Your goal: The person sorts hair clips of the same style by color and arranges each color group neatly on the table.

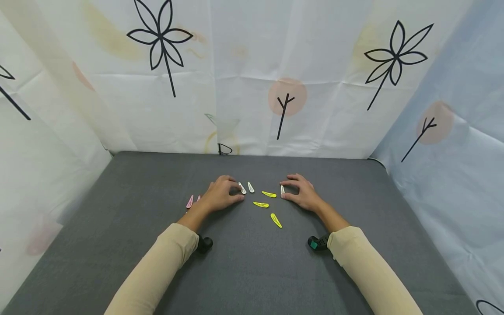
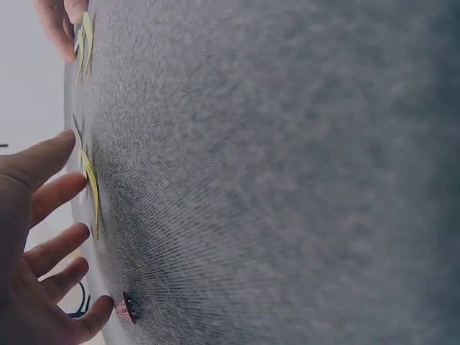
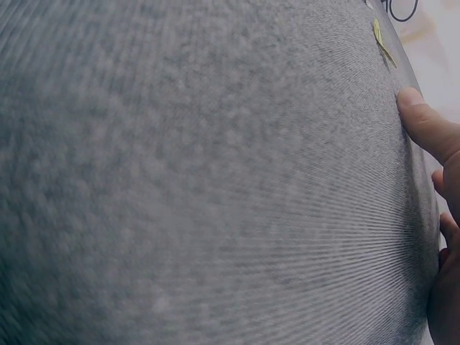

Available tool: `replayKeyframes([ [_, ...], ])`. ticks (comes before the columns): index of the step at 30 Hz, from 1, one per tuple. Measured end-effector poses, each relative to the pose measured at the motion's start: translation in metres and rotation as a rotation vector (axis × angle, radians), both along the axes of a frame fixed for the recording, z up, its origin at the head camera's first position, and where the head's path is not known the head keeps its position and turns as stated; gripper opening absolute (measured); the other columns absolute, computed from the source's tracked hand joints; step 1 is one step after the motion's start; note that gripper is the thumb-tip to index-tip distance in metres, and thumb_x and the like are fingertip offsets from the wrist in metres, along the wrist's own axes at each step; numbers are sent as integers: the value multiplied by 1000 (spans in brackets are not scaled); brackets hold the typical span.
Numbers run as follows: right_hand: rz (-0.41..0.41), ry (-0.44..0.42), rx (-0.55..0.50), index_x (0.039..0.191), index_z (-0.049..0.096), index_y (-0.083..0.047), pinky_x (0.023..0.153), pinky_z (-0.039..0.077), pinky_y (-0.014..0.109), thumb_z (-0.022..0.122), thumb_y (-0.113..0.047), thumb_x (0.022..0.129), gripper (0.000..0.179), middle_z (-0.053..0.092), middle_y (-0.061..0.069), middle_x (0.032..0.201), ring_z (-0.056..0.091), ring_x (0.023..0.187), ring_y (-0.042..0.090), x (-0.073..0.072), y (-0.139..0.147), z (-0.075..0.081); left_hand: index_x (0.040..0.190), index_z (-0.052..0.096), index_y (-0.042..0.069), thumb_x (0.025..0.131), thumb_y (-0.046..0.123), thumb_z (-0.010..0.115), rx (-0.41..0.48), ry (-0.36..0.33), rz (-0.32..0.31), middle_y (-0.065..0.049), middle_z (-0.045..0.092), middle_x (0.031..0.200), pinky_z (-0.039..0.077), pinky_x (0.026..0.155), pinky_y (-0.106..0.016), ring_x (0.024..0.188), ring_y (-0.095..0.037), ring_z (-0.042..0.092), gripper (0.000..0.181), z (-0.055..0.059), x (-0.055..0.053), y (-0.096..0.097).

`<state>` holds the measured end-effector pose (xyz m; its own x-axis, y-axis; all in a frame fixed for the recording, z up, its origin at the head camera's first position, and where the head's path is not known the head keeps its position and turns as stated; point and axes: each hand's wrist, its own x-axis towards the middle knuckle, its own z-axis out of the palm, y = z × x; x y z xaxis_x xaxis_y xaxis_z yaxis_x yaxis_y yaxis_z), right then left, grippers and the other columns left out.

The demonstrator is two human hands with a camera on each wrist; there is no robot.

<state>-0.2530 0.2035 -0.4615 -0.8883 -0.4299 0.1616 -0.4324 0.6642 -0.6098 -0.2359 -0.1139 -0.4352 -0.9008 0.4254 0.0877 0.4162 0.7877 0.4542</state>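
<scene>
White clip [image 1: 282, 190] lies between the fingers of the right hand [image 1: 302, 192], its long axis running from thumb towards index; whether these pinch it cannot be told. The left hand [image 1: 222, 193], farther, has spread fingers.

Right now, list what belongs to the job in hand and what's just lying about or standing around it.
Likely part of the job:
three white hair clips, two by the left hand, one at the right hand
three yellow hair clips
pink hair clips, partly hidden

Just around it:
black wrist devices
gray table covering
printed cloth backdrop
</scene>
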Motion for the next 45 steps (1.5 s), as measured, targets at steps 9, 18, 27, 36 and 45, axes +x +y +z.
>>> replayKeyframes([
  [9, 4, 6, -9, 128, 66, -3, 109, 17, 68, 76, -18, 89, 43, 43, 26, 148, 29, 142, 46, 2, -4, 2, 128, 68, 9, 87, 40, 77, -19, 19, 105, -14, 58, 135, 40, 98, -59, 127, -34, 51, 52, -10, -12, 0],
  [18, 3, 12, -14, 128, 66, -3, 110, 17, 67, 77, -18, 88, 43, 44, 25, 147, 29, 142, 45, 1, -6, -1, 126, 70, 9, 83, 44, 79, -15, 10, 165, -12, 58, 134, 37, 99, -60, 127, -33, 50, 56, -12, -9, 3],
  [27, 0, 4, -6, 128, 66, -4, 110, 16, 67, 76, -20, 89, 43, 44, 23, 148, 27, 144, 44, 2, -7, 1, 124, 71, 9, 82, 43, 80, 0, 11, 158, -12, 59, 132, 39, 95, -55, 125, -32, 52, 54, -10, -8, 5],
  [36, -6, 11, -13, 128, 66, -4, 110, 17, 67, 77, -19, 89, 43, 44, 24, 148, 29, 143, 44, 1, -4, 0, 122, 70, 3, 80, 28, 85, 131, 27, 75, -17, 55, 136, 39, 104, -54, 129, -36, 49, 51, -7, -6, -2],
  [45, -7, 10, -16, 128, 66, -4, 110, 16, 67, 76, -19, 89, 43, 43, 24, 148, 27, 143, 45, 2, -1, -1, 123, 70, 0, 78, 20, 87, 199, 103, -16, -19, 50, 143, 41, 101, -56, 132, -37, 45, 52, 12, 23, -34],
])
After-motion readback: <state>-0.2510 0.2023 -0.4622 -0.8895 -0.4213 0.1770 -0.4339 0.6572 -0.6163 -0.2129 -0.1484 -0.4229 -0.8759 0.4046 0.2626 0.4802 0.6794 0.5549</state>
